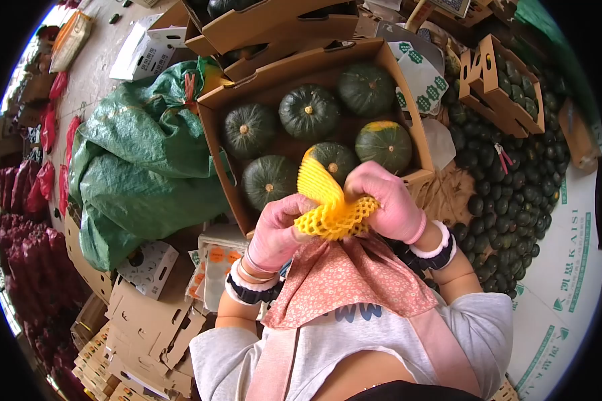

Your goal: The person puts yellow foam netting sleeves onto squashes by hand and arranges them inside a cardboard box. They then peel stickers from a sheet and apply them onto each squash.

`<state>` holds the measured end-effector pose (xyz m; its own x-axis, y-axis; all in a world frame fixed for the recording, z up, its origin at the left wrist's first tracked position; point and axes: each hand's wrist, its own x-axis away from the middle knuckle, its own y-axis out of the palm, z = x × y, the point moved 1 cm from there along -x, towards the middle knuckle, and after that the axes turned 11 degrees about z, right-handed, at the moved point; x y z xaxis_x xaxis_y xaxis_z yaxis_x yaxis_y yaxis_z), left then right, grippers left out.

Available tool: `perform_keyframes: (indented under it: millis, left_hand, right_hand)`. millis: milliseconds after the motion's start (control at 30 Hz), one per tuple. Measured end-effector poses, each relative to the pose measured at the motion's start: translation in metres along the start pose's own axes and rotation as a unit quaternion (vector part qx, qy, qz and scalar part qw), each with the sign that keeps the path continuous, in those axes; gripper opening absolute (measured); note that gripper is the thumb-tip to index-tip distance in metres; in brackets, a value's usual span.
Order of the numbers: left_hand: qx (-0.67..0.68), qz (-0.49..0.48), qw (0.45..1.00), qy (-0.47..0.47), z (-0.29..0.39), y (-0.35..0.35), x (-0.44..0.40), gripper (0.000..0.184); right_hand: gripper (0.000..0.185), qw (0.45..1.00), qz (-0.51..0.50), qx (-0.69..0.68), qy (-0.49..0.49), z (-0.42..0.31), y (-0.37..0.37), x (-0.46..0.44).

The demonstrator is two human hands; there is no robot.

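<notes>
Both hands wear pink gloves and hold a yellow foam net (pixel 324 190) between them, over the near side of an open cardboard box (pixel 214 157). My left hand (pixel 274 230) is closed on the net's left side. On the right side, the bent fingers of my right hand (pixel 388 200) grip the same net. The net is gathered in the middle, with one part standing up and a lattice rim spread below. In the box lie several dark green pumpkins (pixel 309 111); one at the right (pixel 383 146) has a yellow-orange patch. Another (pixel 333 160) sits just behind the net, partly hidden.
A green woven sack (pixel 140 154) bulges left of the box. Stacked cartons (pixel 281 30) stand behind it. On the right are many small dark squashes (pixel 502 200) and a smaller carton (pixel 491 87). Flattened cardboard (pixel 150 321) lies at lower left, red net bags (pixel 37 267) at far left.
</notes>
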<state>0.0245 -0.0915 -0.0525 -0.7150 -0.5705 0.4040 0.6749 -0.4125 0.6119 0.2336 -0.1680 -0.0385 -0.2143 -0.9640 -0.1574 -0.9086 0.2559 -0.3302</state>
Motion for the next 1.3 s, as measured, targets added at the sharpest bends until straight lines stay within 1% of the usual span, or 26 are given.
perform_keyframes:
  millis: [67, 133, 167, 233, 267, 300, 367, 400, 467, 533, 567, 600, 700, 733, 767, 833, 900, 933, 967, 1033, 1067, 1100, 1167, 1200, 1233, 1300]
  left_hand:
    - [0.074, -0.05, 0.992, -0.085, 0.008, -0.004, 0.005, 0.031]
    - [-0.085, -0.142, 0.986, 0.019, 0.008, -0.007, 0.001, 0.026]
    - [-0.191, -0.191, 0.96, 0.077, 0.007, -0.012, -0.002, 0.025]
    - [-0.22, -0.124, 0.937, 0.241, 0.006, 0.012, -0.004, 0.022]
    - [-0.252, -0.153, 0.917, 0.268, 0.009, 0.016, -0.007, 0.019]
    - [-0.283, -0.181, 0.895, 0.294, 0.012, 0.019, -0.01, 0.016]
    - [-0.349, -0.121, 0.841, 0.395, 0.01, 0.03, -0.01, 0.02]
    - [-0.384, -0.094, 0.801, 0.45, 0.012, 0.032, -0.012, 0.023]
    - [-0.447, -0.028, 0.714, 0.539, 0.015, 0.039, -0.013, 0.031]
    - [-0.461, -0.039, 0.693, 0.552, 0.018, 0.038, -0.005, 0.03]
    - [-0.468, -0.044, 0.684, 0.558, 0.019, 0.038, -0.003, 0.03]
    - [-0.429, -0.068, 0.727, 0.532, 0.016, 0.037, -0.006, 0.024]
    - [-0.322, -0.189, 0.893, 0.25, 0.023, 0.03, -0.008, 0.023]
    - [-0.343, -0.284, 0.869, 0.215, 0.022, 0.02, -0.014, 0.029]
    - [-0.366, -0.302, 0.856, 0.206, 0.026, 0.016, -0.013, 0.029]
    - [-0.413, -0.339, 0.825, 0.184, 0.036, 0.014, -0.009, 0.028]
    - [-0.182, -0.201, 0.954, 0.127, 0.039, 0.017, 0.001, 0.027]
    - [-0.016, -0.104, 0.991, 0.079, 0.027, 0.017, 0.007, 0.029]
    - [0.098, -0.104, 0.99, 0.003, 0.023, 0.017, 0.01, 0.039]
    - [0.061, -0.084, 0.986, -0.129, 0.019, 0.01, 0.011, 0.048]
    - [0.043, -0.121, 0.974, -0.187, 0.021, 0.004, 0.006, 0.056]
    - [-0.01, -0.13, 0.976, -0.173, 0.04, 0.006, 0.003, 0.051]
    - [-0.157, -0.088, 0.981, -0.075, 0.075, -0.008, -0.004, 0.039]
    - [-0.334, 0.005, 0.942, 0.034, 0.091, -0.02, -0.017, 0.031]
    - [-0.492, 0.097, 0.853, 0.143, 0.106, -0.03, -0.032, 0.024]
    - [-0.615, 0.171, 0.728, 0.25, 0.123, -0.045, -0.061, 0.011]
  right_hand:
    - [0.017, 0.942, -0.123, -0.289, 0.118, 0.013, -0.009, 0.005]
    - [0.026, 0.841, -0.168, -0.47, 0.209, 0.014, -0.018, 0.014]
    - [0.034, 0.825, -0.231, -0.498, 0.134, 0.018, -0.018, 0.013]
    - [0.027, 0.872, -0.286, -0.383, 0.103, 0.011, -0.016, 0.012]
    - [0.022, 0.876, -0.261, -0.39, 0.115, 0.012, -0.009, 0.018]
    - [0.016, 0.89, -0.19, -0.382, 0.162, 0.005, -0.001, 0.023]
    - [0.012, 0.925, -0.065, -0.317, 0.197, 0.003, 0.011, 0.027]
    - [0.01, 0.921, -0.006, -0.352, 0.167, -0.006, 0.019, 0.022]
    - [0.009, 0.948, 0.01, -0.307, 0.088, -0.012, 0.015, 0.013]
    - [0.011, 0.97, 0.006, -0.242, 0.016, -0.012, 0.009, 0.008]
    - [0.013, 0.98, -0.009, -0.2, -0.015, -0.01, 0.006, 0.009]
    - [0.014, 0.99, -0.001, -0.141, -0.025, -0.009, 0.004, 0.01]
    - [0.014, 0.995, -0.002, -0.031, -0.092, -0.017, -0.006, 0.006]
    - [0.014, 0.977, -0.072, -0.198, -0.031, -0.01, -0.008, 0.007]
    - [0.013, 0.917, -0.143, -0.37, 0.044, -0.008, -0.008, 0.007]
    - [0.023, 0.814, -0.225, -0.441, 0.305, -0.009, -0.012, 0.016]
    - [0.034, 0.756, -0.328, -0.47, 0.316, -0.019, -0.018, 0.007]
    - [0.039, 0.755, -0.389, -0.442, 0.29, -0.016, -0.017, 0.006]
    - [0.038, 0.756, -0.417, -0.393, 0.317, -0.015, -0.02, 0.005]
    - [0.036, 0.824, -0.355, -0.406, 0.172, -0.021, -0.03, -0.008]
    - [0.035, 0.835, -0.223, -0.469, 0.184, -0.036, -0.028, -0.007]
    - [0.036, 0.859, -0.174, -0.471, 0.1, -0.03, -0.019, -0.012]
    - [0.033, 0.879, -0.128, -0.392, 0.237, -0.033, -0.002, -0.036]
    - [0.031, 0.888, -0.11, -0.338, 0.291, -0.033, 0.006, -0.051]
    - [0.03, 0.911, -0.097, -0.25, 0.312, -0.032, 0.014, -0.072]
    - [0.027, 0.923, -0.105, -0.214, 0.304, -0.01, 0.054, -0.094]
